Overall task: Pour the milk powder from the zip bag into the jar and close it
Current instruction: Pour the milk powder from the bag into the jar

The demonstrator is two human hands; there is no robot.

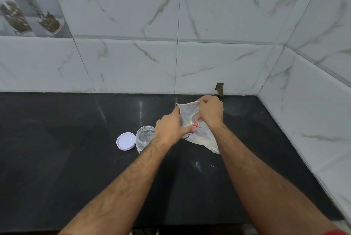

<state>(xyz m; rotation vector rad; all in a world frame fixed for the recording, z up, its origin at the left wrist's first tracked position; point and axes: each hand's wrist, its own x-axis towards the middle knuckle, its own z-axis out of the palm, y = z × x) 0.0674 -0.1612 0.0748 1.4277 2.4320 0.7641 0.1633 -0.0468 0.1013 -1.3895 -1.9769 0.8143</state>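
Both hands pinch the zip bag (201,136) above the black bench (76,168): left hand (171,127) clamped on its near edge, right hand (210,110) on its top rim. Just left of the left hand stands the open jar (145,137), its white lid (126,141) lying beside it.

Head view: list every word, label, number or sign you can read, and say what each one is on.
"DE": dark handwritten letters on a white patch on the zip bag, partly covered by the left hand; the rest of the word is hidden.
The jar: small dark marks near its base, too small to read.
The lid: no text visible.
The decorative wall tile: a picture only, no legible words.
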